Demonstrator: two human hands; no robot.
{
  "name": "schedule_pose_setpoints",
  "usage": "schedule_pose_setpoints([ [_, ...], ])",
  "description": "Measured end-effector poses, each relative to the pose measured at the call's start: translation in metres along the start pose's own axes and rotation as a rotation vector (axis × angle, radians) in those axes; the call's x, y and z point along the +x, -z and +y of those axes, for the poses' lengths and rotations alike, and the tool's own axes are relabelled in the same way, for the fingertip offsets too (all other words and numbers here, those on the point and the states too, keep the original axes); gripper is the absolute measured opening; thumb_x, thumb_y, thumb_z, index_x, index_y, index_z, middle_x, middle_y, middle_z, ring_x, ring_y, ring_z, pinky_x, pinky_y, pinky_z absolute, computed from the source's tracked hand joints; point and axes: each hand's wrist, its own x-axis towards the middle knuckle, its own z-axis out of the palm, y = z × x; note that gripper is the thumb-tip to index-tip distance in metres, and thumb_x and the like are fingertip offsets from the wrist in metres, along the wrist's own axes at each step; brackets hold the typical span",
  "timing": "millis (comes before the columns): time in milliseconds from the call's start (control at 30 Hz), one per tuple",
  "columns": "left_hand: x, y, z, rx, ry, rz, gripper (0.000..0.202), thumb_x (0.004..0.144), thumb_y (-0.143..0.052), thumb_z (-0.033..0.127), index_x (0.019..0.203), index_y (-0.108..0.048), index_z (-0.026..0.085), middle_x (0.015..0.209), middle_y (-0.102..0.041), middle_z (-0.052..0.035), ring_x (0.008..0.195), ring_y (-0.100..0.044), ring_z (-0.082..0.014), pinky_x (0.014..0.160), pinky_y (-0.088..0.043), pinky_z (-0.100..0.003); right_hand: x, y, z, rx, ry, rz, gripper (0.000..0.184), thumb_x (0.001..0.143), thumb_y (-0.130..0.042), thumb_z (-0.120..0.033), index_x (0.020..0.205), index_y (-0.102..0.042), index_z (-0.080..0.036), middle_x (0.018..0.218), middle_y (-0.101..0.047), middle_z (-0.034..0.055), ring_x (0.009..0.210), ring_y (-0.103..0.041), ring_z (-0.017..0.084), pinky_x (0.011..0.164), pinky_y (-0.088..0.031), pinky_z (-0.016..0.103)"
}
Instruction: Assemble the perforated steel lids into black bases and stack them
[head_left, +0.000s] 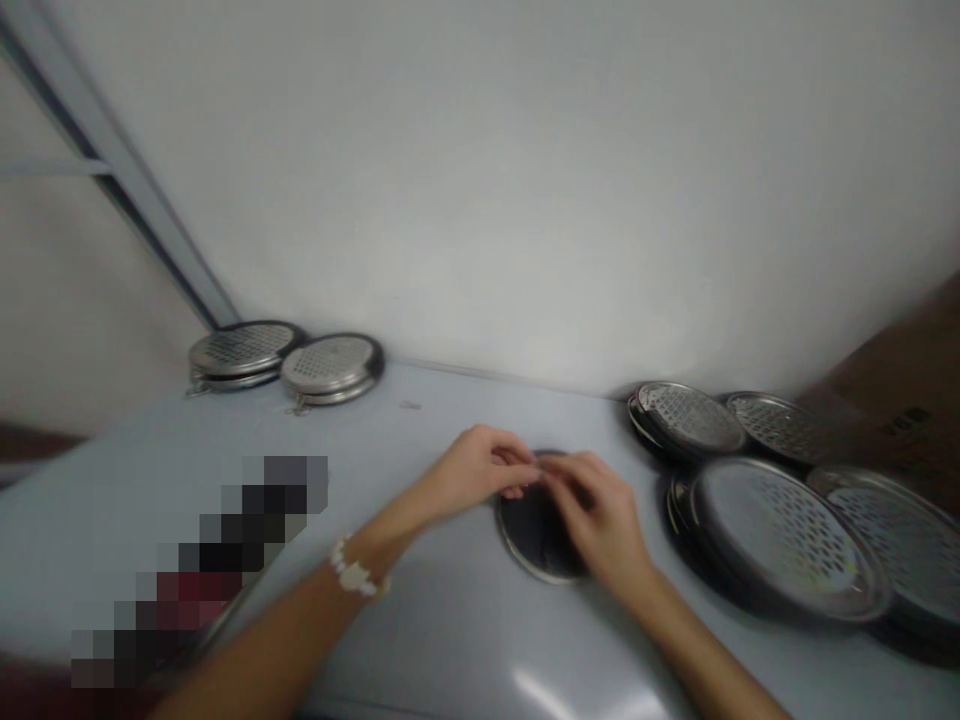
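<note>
Currently, in the head view, I see the left hand (476,472) and right hand (600,520) pinched narrow at the top rim of a dark round tray (529,530), at six o'clock on the table (420,640); I cannot tell if they grip it. Perforated steel trays (772,530) lie stacked at two o'clock.

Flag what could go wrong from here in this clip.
Two possible risks. The left hand and right hand are both at the upper edge of a dark round disc with a metal rim, and that thin rim could slip from the fingers. The right hand is also close to the overlapping pile of perforated steel trays, which might slide if bumped.
</note>
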Motion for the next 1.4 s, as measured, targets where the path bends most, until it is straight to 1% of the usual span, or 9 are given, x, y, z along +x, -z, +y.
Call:
schedule_pose_setpoints([
  [133,0.002,-0.020,-0.007,-0.154,-0.013,0.040,0.025,0.074,-0.078,0.035,0.083,-0.075,0.012,0.066,-0.071,-0.0027,0.059,-0.064,-0.0125,0.063,-0.053,-0.024,-0.001,0.001,0.005,-0.095,0.086,-0.023,0.019,0.098,-0.057,-0.019,0.110,-0.071,-0.020,0.099,-0.073,0.0063,0.088,-0.070,0.018,0.080,-0.056,0.028],
  [333,0.000,-0.025,-0.008,-0.193,0.008,0.091,0.019,0.072,-0.081,0.028,0.080,-0.076,0.011,0.064,-0.071,-0.0019,0.057,-0.064,-0.0111,0.061,-0.053,-0.022,-0.003,0.002,0.015,-0.311,0.170,-0.121,0.024,0.102,-0.050,-0.019,0.118,-0.068,-0.020,0.105,-0.073,0.0084,0.089,-0.072,0.020,0.078,-0.058,0.031],
  [433,0.001,-0.027,-0.008,-0.274,0.043,0.086,0.021,0.069,-0.084,0.027,0.081,-0.078,0.011,0.067,-0.073,-0.0026,0.060,-0.066,-0.0110,0.067,-0.056,-0.023,-0.003,0.004,0.015,-0.371,0.193,-0.124,0.025,0.103,-0.048,-0.019,0.118,-0.068,-0.019,0.104,-0.073,0.0089,0.088,-0.072,0.020,0.077,-0.059,0.031],
  [567,0.004,-0.028,-0.013,-0.402,0.055,0.067,0.029,0.066,-0.089,0.027,0.087,-0.078,0.011,0.079,-0.077,-0.0065,0.071,-0.071,-0.0144,0.079,-0.059,-0.028,-0.002,0.006,0.015,-0.393,0.199,-0.104,0.025,0.103,-0.047,-0.018,0.115,-0.069,-0.018,0.102,-0.074,0.0092,0.086,-0.072,0.021,0.076,-0.059,0.031],
  [667,0.005,-0.029,-0.018,-0.477,0.066,0.079,0.032,0.064,-0.092,0.028,0.088,-0.076,0.011,0.082,-0.077,-0.0074,0.072,-0.073,-0.0157,0.082,-0.061,-0.031,-0.002,0.008,0.017,-0.372,0.188,-0.098,0.024,0.103,-0.047,-0.018,0.113,-0.069,-0.018,0.102,-0.074,0.0087,0.086,-0.073,0.020,0.077,-0.058,0.029],
  [933,0.003,-0.038,-0.019,-0.595,0.096,0.161,0.035,0.066,-0.092,0.026,0.086,-0.066,0.012,0.076,-0.074,-0.0048,0.073,-0.073,-0.0148,0.076,-0.062,-0.027,-0.004,0.007,0.019,-0.398,0.181,-0.111,0.024,0.104,-0.044,-0.019,0.105,-0.069,-0.020,0.088,-0.072,0.0053,0.073,-0.069,0.018,0.065,-0.053,0.026],
  [1133,0.004,-0.039,-0.010,-0.485,0.032,0.181,0.032,0.069,-0.088,0.027,0.089,-0.071,0.010,0.073,-0.074,-0.0041,0.067,-0.070,-0.0123,0.069,-0.061,-0.023,-0.004,0.005,0.023,-0.423,0.207,-0.081,0.024,0.105,-0.044,-0.021,0.109,-0.067,-0.018,0.090,-0.072,0.0072,0.077,-0.069,0.019,0.071,-0.053,0.028],
  [1267,0.001,-0.041,-0.006,-0.357,-0.045,0.224,0.028,0.071,-0.085,0.034,0.076,-0.071,0.010,0.070,-0.073,-0.0043,0.061,-0.068,-0.0116,0.062,-0.059,-0.022,-0.004,0.005,0.023,-0.494,0.243,-0.096,0.027,0.105,-0.043,-0.024,0.113,-0.068,-0.016,0.083,-0.069,0.0065,0.071,-0.066,0.020,0.066,-0.051,0.029],
  [1400,-0.003,-0.046,-0.005,-0.335,-0.071,0.207,0.030,0.071,-0.085,0.037,0.075,-0.070,0.011,0.071,-0.073,-0.0048,0.061,-0.068,-0.0126,0.061,-0.059,-0.023,-0.003,0.008,0.020,-0.437,0.234,-0.155,0.028,0.106,-0.042,-0.024,0.110,-0.068,-0.016,0.081,-0.066,0.0053,0.068,-0.064,0.017,0.062,-0.050,0.026],
])
